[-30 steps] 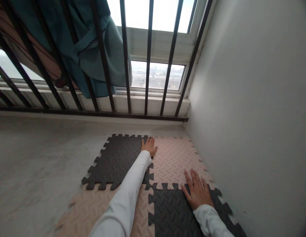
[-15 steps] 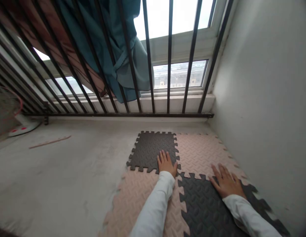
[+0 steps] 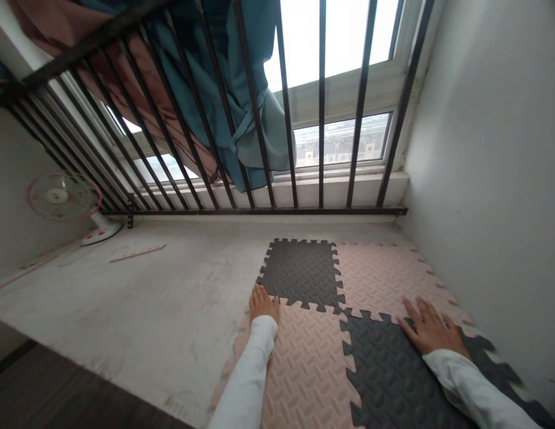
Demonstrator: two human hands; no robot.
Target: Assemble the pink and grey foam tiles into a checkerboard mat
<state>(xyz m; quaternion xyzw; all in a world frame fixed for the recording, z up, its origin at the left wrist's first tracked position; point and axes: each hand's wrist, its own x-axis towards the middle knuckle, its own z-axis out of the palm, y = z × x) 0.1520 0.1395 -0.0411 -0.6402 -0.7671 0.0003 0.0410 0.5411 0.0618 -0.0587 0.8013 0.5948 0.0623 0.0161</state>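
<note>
Interlocking foam floor tiles lie in the corner by the wall: a dark tile (image 3: 301, 273) and a pink tile (image 3: 382, 275) at the back, a pink tile (image 3: 304, 363) and a dark tile (image 3: 388, 375) in front. My left hand (image 3: 262, 302) rests flat, fingers out, at the left edge where the front pink tile meets the back dark one. My right hand (image 3: 431, 330) lies flat and spread on the seam between the front dark tile and the back pink tile. Both arms wear white sleeves.
A barred black railing (image 3: 259, 210) and a window run along the back, with teal cloth (image 3: 241, 101) hanging over the bars. A white wall (image 3: 492, 179) stands right. A small fan (image 3: 65, 199) and a thin stick (image 3: 136, 253) lie on the concrete floor (image 3: 147, 298) at left.
My left hand slid back and leftward from the tiles' middle seam to the mat's left edge. My right hand stayed flat near the same seam. The view turned left, revealing the fan.
</note>
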